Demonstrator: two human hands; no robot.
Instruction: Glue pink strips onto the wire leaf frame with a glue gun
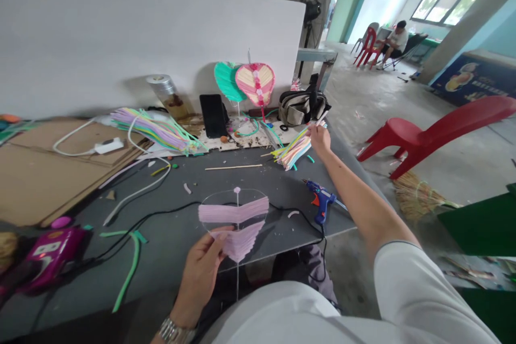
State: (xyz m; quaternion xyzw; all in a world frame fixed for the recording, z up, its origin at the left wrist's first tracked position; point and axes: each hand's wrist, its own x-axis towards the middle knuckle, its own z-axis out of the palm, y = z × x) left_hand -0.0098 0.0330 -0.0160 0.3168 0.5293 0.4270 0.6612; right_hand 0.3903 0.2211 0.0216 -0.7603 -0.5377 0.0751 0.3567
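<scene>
In my left hand (pixel 207 258) is a hand fan in the making (pixel 242 242), its round wire frame on a thin stem partly covered by two pale pink bands, with a gap between them. My fingers and thumb pinch its lower left edge. My right hand (pixel 320 137) reaches out to the far right of the table, its fingers closed at the far end of a bundle of pastel pipe cleaners (pixel 296 149). Whether it grips one or several of them I cannot tell. Nearer to me, a blue glue gun (pixel 322 199) lies below my right forearm.
Two finished heart-shaped fans, one green (pixel 228 81) and one pink (pixel 256 84), stand behind a black phone (pixel 213 115). Another pipe cleaner bundle (pixel 157 130) lies left, near a glass jar (pixel 167 95). A black cord (pixel 149 217) crosses the table. A magenta device (pixel 52 258) sits front left.
</scene>
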